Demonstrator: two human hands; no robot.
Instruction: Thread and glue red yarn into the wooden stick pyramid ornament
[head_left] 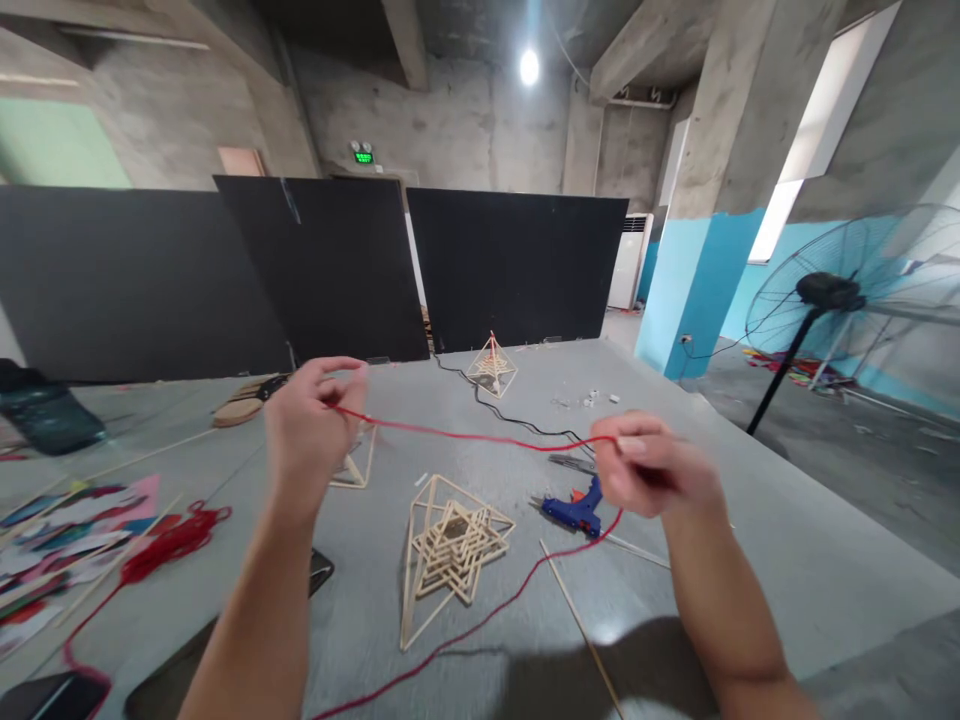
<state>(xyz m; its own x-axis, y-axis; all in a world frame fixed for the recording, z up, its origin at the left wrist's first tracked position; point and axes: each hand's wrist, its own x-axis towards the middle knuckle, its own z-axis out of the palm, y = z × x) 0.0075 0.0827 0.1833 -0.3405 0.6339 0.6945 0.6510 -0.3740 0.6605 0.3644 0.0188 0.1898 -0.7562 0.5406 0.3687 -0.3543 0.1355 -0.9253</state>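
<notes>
Your left hand [319, 425] holds one part of the red yarn [465, 434], with the thumb and fingers brought close together. Your right hand [656, 465] is closed on the same yarn, so the piece between both hands hangs in the air with only a small sag. From below your right hand, the yarn goes down and toward the left, until it leaves the view at the bottom. Under this piece, the wooden star-shaped frame [457, 545] lies on the grey surface [757, 560]. To its right you have the blue glue gun [574, 510], and nearer to you one thin stick [581, 625]. Another wooden frame [365, 462] is partly hidden behind your left hand. Farther away stands the pyramid frame [493, 372], near the black panels [517, 265]. At your left lies the red yarn bundle [172, 545], beside colourful sheets [139, 500]; I cannot tell whether it joins the held yarn.
</notes>
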